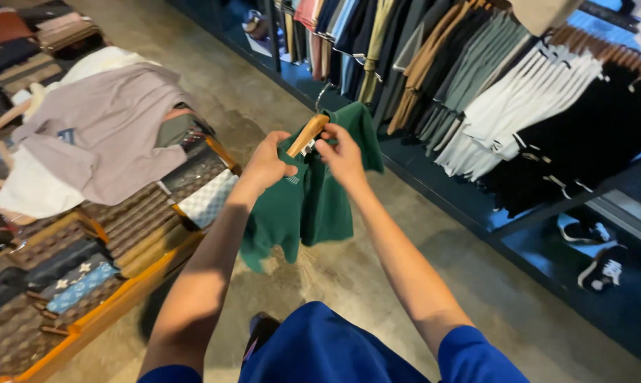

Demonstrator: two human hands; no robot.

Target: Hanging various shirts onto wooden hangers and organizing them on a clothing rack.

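Both hands grip wooden hanger; green shirt hangs crumpled.

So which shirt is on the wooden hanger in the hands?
The dark green shirt, held up by both hands over the floor. The other green-grey, white and black shirts hang on the rack at the right, untouched.

Open concrete floor runs between the table stacked with folded goods on the left and the clothes rail crowding the right.
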